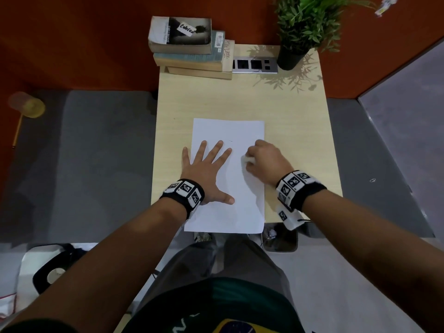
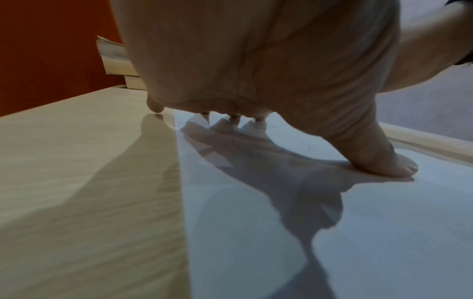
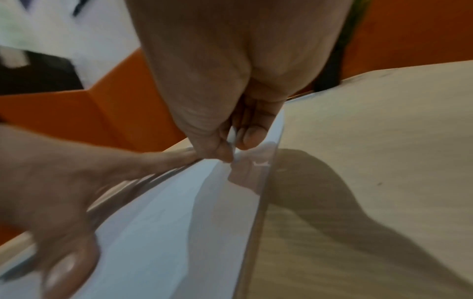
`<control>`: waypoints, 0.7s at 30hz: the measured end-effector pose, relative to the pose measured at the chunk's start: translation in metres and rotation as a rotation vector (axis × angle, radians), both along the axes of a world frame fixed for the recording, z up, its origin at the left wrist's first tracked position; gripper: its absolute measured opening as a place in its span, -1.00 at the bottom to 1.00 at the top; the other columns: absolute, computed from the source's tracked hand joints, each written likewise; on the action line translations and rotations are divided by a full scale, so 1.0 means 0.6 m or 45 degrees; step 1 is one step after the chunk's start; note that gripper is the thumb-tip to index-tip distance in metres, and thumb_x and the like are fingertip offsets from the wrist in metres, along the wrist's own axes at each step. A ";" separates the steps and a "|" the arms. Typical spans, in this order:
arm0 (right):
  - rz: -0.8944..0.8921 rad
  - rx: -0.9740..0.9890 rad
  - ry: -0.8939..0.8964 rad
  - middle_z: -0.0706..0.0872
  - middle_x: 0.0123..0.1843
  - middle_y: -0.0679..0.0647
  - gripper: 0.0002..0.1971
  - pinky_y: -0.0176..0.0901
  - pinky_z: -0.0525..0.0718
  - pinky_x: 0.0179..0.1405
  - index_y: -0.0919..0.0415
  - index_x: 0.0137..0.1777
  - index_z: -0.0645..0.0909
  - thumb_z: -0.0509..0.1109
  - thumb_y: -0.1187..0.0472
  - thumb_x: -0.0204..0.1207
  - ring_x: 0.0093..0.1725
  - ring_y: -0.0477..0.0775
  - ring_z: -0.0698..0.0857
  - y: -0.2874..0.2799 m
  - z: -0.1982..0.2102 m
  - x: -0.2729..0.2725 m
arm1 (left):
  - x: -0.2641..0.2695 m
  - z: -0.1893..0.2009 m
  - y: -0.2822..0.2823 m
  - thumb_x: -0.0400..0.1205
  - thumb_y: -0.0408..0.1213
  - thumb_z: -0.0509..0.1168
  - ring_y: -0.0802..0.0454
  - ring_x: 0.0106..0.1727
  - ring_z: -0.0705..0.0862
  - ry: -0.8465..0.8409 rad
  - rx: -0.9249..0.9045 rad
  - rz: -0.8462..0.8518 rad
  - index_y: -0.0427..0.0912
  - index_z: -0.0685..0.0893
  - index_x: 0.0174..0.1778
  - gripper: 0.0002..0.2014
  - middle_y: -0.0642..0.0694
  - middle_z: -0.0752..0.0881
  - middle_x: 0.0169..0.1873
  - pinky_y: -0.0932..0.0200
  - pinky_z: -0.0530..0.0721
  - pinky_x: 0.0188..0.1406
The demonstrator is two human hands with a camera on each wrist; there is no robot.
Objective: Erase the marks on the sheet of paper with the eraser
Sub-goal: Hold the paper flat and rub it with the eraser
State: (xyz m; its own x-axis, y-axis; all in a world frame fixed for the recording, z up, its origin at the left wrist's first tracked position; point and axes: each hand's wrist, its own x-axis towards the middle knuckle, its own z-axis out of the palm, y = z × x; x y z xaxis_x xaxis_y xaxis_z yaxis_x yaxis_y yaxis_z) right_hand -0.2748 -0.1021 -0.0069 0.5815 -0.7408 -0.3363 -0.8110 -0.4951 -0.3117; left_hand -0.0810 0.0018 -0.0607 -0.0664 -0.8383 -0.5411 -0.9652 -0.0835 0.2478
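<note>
A white sheet of paper (image 1: 228, 131) lies in the middle of the light wooden desk (image 1: 240, 99). My left hand (image 1: 206, 169) lies flat on the sheet's left part with fingers spread, pressing it down; its thumb (image 2: 394, 163) presses the paper (image 2: 256, 222). My right hand (image 1: 263, 159) is on the sheet's right part and pinches a small white eraser (image 1: 248, 159) between thumb and fingers against the paper. The eraser (image 3: 233, 137) shows as a thin white sliver in the right wrist view, which is blurred. Faint pencil marks (image 2: 243, 147) lie under my left palm, and a tiny mark (image 1: 230, 141) above it.
A stack of books (image 1: 189, 49) sits at the desk's back left, a grey socket panel (image 1: 254, 65) behind the middle and a potted plant (image 1: 295, 34) at the back right. A small waste bin (image 1: 280, 239) stands below the desk's near edge. Orange walls enclose the back.
</note>
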 end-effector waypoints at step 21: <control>0.003 0.090 -0.182 0.59 -0.08 -0.02 -0.76 -0.07 0.64 -0.15 0.16 0.13 0.74 0.47 0.19 0.47 -0.13 0.11 0.68 0.062 -0.018 -0.049 | 0.002 0.000 0.001 0.23 0.83 0.27 -0.20 0.87 -0.53 -0.048 -0.032 -0.017 0.34 -0.50 0.84 0.48 0.19 -0.56 0.84 -0.69 -0.49 0.68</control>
